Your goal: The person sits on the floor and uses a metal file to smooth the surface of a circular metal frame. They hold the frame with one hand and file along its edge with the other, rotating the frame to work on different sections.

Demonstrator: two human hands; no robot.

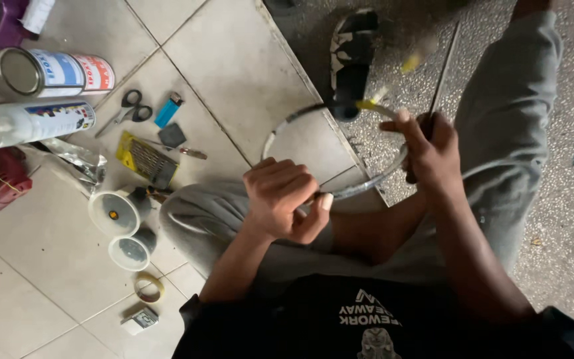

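My left hand (284,199) is closed over the near side of the hoop (340,149), above my left knee (197,219); my right hand (430,146) grips its far right side together with a thin rod (443,66) that runs away from me. Beyond the hoop, between my hands, lies a sandal (352,60). Well left of my left fingers (287,183), on the floor (234,60), lie scissors (127,110) and a lighter (169,110), with two cans (54,72) on their sides farther left. Two cups (119,229) sit just left of my knee, a tape ring (149,288) nearer me.
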